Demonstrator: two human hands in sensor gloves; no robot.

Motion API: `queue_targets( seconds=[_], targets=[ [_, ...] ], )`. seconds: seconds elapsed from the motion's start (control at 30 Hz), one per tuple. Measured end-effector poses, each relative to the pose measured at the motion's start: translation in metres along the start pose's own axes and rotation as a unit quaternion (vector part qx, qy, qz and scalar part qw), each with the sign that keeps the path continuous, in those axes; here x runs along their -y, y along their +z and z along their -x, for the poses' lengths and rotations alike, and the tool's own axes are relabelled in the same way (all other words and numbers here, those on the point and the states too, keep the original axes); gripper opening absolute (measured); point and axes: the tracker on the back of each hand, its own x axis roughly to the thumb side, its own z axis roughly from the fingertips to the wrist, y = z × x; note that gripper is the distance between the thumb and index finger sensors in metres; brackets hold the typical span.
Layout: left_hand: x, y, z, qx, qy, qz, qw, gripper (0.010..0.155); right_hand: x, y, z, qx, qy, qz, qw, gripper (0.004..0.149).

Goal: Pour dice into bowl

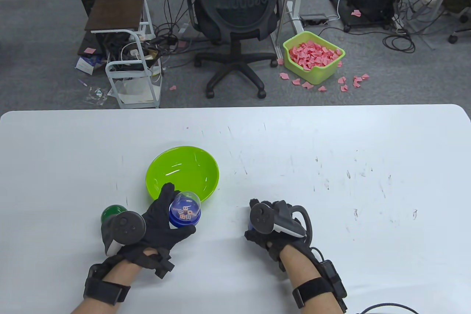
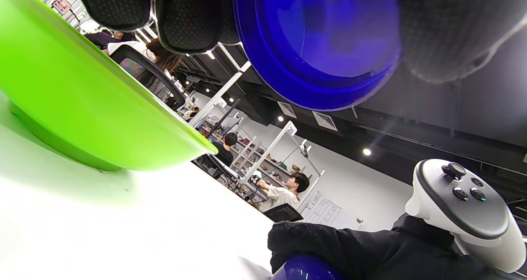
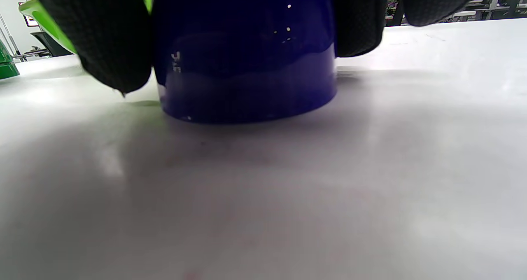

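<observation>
White and a bit scratched, the table (image 1: 331, 152) is where I see both my hands, near the edge closest to me.

My right hand (image 1: 274, 223) sits on the right side. Its fingers (image 3: 103, 41) are curled down around a dark blue cup (image 3: 247, 66) that stands on the table. From above the hand covers almost all of that cup. I cannot see if anything is in it.

My left hand (image 1: 162, 223) is on the left side. It holds a blue cup with a clear dome (image 1: 185, 211) up off the table. The thumb is on one side of it and the fingers (image 2: 187, 18) wrap the other side. Small dice (image 1: 184, 214) lie inside, under the dome. The cup is just next to the near rim of the green bowl (image 1: 183, 172).

A green ball-like container (image 1: 110, 212) rests on the table just left of my left hand.

A little farther back is the green bowl, right side up. I see nothing but shine inside it.

Past the table, on the gray carpet, stands a black office chair (image 1: 235, 23). To its right is a green bin (image 1: 313, 57) full of pink paper bits, with some bits on the floor around it. To its left is a white cart (image 1: 134, 67) with wires.
</observation>
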Motion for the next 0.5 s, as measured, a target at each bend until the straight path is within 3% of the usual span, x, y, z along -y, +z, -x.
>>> queue_targets(
  seconds=[0.23,0.5],
  targets=[
    [-0.001,0.0,0.001,0.0,-0.001,-0.001,1.0,0.113,0.002,0.002,-0.002,0.0,0.006,-0.005,1.0,0.093],
    [0.002,0.0,0.001,0.003,-0.016,0.01,1.0,0.114,0.037,0.014,-0.021,0.056,-0.067,0.132,0.987,0.09]
  ],
)
